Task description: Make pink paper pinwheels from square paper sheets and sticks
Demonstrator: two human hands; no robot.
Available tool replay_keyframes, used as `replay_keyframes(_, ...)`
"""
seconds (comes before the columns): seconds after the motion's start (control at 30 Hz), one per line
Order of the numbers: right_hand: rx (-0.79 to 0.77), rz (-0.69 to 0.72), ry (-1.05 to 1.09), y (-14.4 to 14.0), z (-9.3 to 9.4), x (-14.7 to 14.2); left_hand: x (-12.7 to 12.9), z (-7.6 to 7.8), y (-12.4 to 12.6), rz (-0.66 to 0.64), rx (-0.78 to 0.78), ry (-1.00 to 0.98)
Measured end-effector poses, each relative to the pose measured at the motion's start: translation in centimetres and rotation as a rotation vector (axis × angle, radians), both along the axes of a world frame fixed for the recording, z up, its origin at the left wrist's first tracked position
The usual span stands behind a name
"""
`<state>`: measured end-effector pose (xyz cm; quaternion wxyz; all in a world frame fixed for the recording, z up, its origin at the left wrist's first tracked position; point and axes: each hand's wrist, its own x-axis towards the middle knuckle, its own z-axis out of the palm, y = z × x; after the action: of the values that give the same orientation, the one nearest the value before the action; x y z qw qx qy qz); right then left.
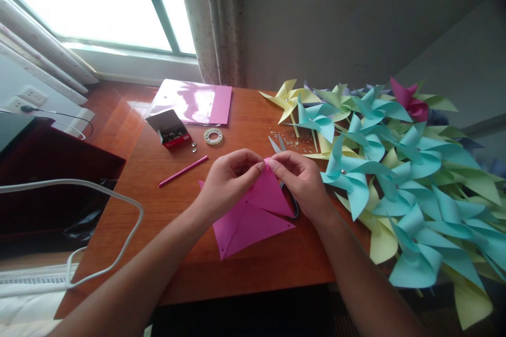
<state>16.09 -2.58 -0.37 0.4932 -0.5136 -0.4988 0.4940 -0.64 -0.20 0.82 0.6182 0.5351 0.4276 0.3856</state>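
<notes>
A pink paper square (pixel 253 231), cut in from its corners and dotted with small holes, lies over the table in front of me. At its far corner my left hand (pixel 233 174) pinches the paper between thumb and forefinger. My right hand (pixel 296 176) grips the same corner from the other side, its fingertips almost meeting the left ones. What the fingertips cover is hidden. Scissors (pixel 279 143) lie partly under the paper and my right hand, blades pointing away. Left of my hands rests a pink paper stick (pixel 183 171).
Finished teal pinwheels (pixel 350 174) and yellow ones (pixel 288 99) pile up on the right. Toward the back are a tape roll (pixel 213 137), an open red box (pixel 176 139) of small metal pieces and a plastic sleeve of pink paper (pixel 220 105). A white cable (pixel 136 226) loops at the left edge.
</notes>
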Motion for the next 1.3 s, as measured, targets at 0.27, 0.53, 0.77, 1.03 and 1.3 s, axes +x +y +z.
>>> replay_keyframes(0.27,0.021,-0.036,-0.082,0.09,0.0,-0.14,-0.04,0.05,-0.09,-0.001,0.003,0.008)
replay_keyframes(0.53,0.11,-0.028,-0.169,0.03,-0.17,-0.04,0.01,-0.13,0.0,0.01,0.03,0.027)
replay_keyframes(0.77,0.134,-0.012,-0.166,-0.06,-0.48,0.04,-0.01,-0.3,0.04,0.003,0.069,0.04)
replay_keyframes(1.03,0.182,-0.023,-0.255,-0.12,-0.23,-0.04,-0.06,-0.36,0.01,-0.001,0.134,0.098)
replay_keyframes(1.3,0.163,-0.054,-0.268,-0.13,-0.04,-0.39,-0.05,-0.7,-0.06,0.0,0.21,0.173)
